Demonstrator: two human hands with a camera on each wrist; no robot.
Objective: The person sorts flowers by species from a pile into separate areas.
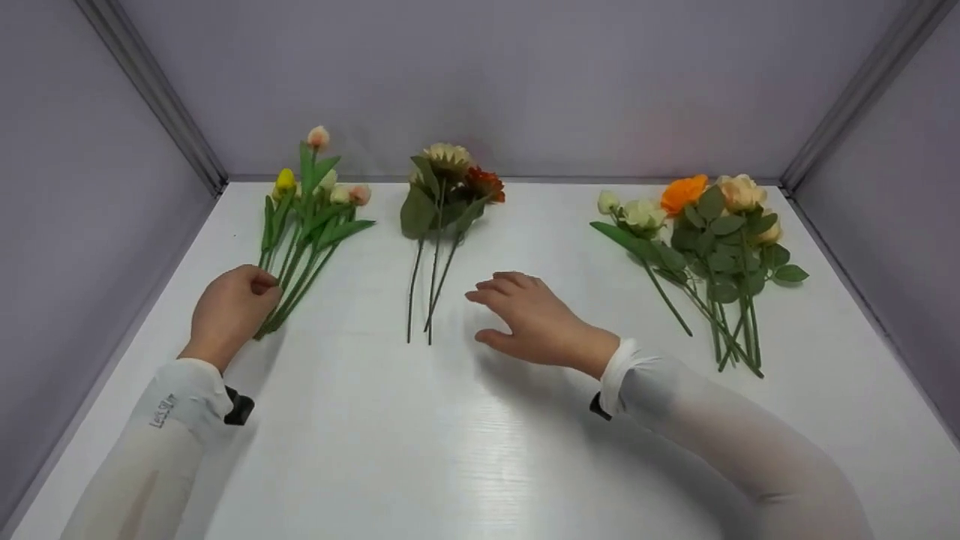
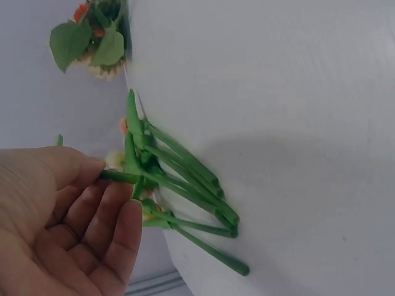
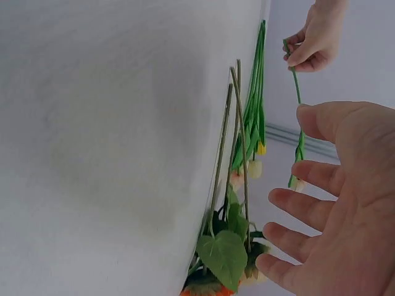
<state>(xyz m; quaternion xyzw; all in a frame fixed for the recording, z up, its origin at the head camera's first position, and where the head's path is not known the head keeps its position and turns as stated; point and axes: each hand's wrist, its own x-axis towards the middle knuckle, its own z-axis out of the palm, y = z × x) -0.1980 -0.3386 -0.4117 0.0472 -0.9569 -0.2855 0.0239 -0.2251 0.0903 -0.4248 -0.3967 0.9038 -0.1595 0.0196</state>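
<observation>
Over the white table (image 1: 480, 465), near its left edge, the left hand (image 1: 234, 311) pinched a tulip (image 3: 300, 148) while the right hand (image 1: 536, 319) hovered, fingers spread!

A smooth white tabletop (image 1: 360, 420) fills the middle of the head view and runs down to 6 o'clock, where a streaky patch of glare (image 1: 491, 457) brightens its surface. Plain greyish-lilac panels enclose it: a back wall (image 1: 525, 82) at 12 o'clock, a left wall (image 1: 82, 225) at 9 and a right wall (image 1: 892, 210) at 3. Grey metal posts mark the corners, the left post (image 1: 154, 94) at 10 o'clock and the right post (image 1: 862, 94) at 2. A faint pinkish tint (image 1: 667, 131) colours the back wall between 1 and 2.
</observation>
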